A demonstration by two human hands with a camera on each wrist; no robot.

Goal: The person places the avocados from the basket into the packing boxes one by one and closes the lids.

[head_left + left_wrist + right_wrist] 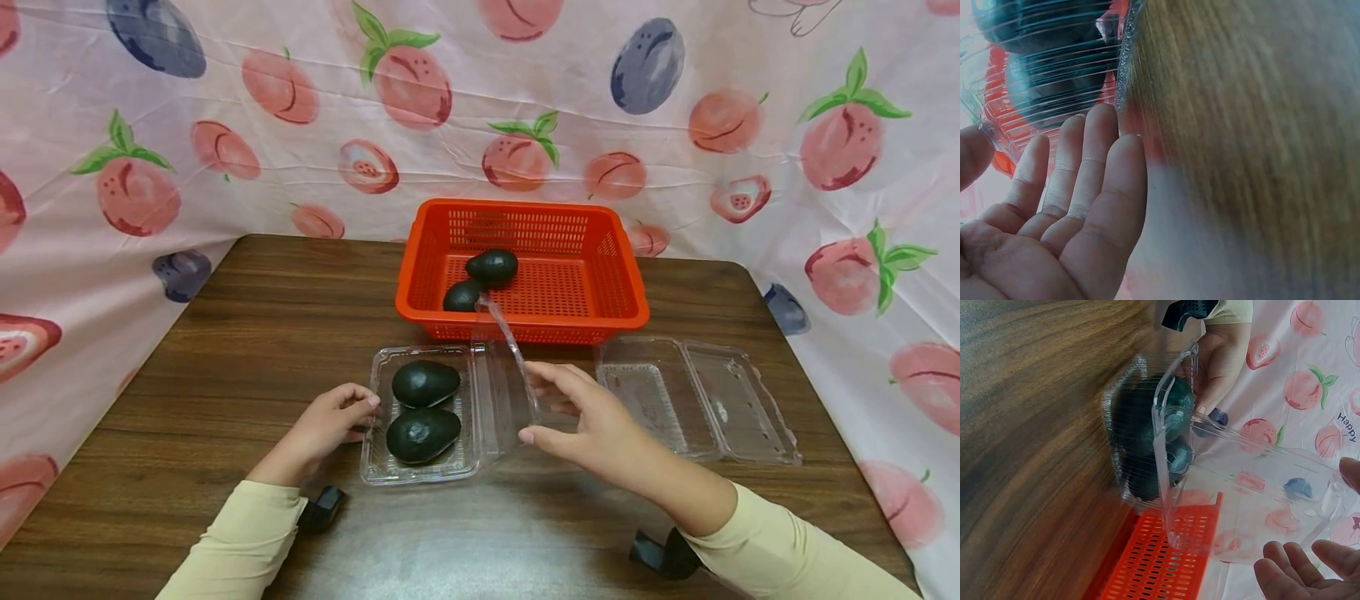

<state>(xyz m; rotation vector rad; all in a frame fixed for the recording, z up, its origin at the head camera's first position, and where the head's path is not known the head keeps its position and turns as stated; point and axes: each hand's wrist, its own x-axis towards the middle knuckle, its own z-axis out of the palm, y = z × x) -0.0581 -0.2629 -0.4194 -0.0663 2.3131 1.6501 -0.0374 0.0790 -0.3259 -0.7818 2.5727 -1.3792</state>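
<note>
A clear plastic clamshell box sits on the table with its lid raised. Two dark green avocados lie side by side in its base. My left hand is at the box's left side, thumb at the rim; in the left wrist view its fairly straight fingertips meet the ribbed wall. Around the lid's free edge, my right hand has its thumb on one side and loosely spread fingers on the other, as the right wrist view also shows.
Behind the box stands a red slotted basket with two more avocados in its left part. Another clear clamshell lies opened flat to the right. A fruit-print cloth hangs behind the wooden table.
</note>
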